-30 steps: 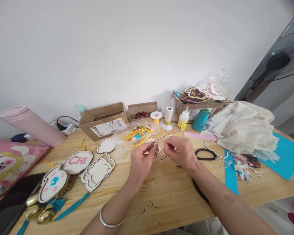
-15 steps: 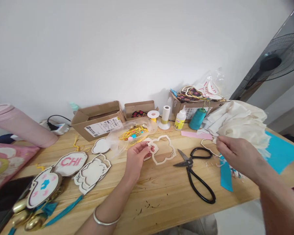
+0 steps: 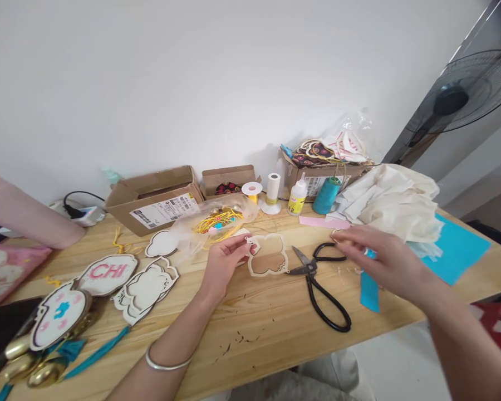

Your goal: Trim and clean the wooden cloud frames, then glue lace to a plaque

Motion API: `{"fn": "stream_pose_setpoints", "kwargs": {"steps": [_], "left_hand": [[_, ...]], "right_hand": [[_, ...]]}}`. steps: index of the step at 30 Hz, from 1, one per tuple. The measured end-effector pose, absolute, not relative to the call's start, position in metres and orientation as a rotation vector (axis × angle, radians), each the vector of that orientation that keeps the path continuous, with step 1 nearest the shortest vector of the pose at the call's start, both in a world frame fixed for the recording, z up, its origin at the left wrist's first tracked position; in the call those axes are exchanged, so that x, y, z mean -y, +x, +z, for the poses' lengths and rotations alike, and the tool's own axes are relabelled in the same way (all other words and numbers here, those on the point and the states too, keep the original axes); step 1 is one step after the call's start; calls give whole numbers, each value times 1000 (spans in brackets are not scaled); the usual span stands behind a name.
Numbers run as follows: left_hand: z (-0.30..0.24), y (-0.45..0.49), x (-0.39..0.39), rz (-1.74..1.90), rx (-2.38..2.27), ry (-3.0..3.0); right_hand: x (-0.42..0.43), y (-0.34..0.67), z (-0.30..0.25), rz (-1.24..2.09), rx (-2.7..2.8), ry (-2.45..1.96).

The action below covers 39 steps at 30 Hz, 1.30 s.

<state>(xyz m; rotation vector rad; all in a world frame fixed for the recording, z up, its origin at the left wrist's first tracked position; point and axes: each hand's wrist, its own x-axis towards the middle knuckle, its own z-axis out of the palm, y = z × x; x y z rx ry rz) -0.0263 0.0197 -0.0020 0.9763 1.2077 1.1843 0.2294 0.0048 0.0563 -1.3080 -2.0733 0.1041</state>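
In my left hand (image 3: 223, 262) is a thin pale wooden cut-out frame (image 3: 281, 269) with a scalloped outline, pinched by its left edge between thumb and fingers and tilted up off the table. My right hand (image 3: 386, 256) hovers over the table's right part, fingers pressed together. At its fingertips shows a small pale edge, but what it grips I cannot make out. Between the hands lie black-handled scissors (image 3: 312, 268), blades slightly apart, tips close to the frame. A blue fabric strip (image 3: 369, 292) lies below my right hand.
Left, finished ornaments (image 3: 111, 273) and stacked wooden cut-outs (image 3: 146, 289) lie on the table. Cardboard boxes (image 3: 158, 200), a glue bottle (image 3: 297, 196) and a teal thread cone (image 3: 327, 195) line the wall. Crumpled cream fabric (image 3: 401, 195) and a blue sheet (image 3: 461, 248) lie at right.
My right hand has moved left, towards the scissors' upper handle. The left hand keeps hold of the wooden frame, which is now turned somewhat. The whole view has shifted slightly.
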Motion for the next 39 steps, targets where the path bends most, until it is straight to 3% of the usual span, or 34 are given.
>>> {"fn": "stream_pose_setpoints", "kwargs": {"steps": [7,11,16,21,33,39], "left_hand": [[-4,-32,-23,1168,-1084,997],[-3,-35,-24,1127,-933,835],[1,-27,-24,1092,-1053,1075],[-1,-23,-24,1110,-1165,1116],[-4,-10,-20,1320,-1338,1052],[-1,-15,-17,1359,-1206,1006]], "right_hand": [[-55,130,22,587,2350,-1006],[-59,125,7,950,2109,-1082],[-47,123,3,1229,1818,-1128],[-42,119,-2,1288,1704,-1113],[-33,111,-13,1089,1712,-1068],[-33,112,-4,1341,1540,-1049]]}}
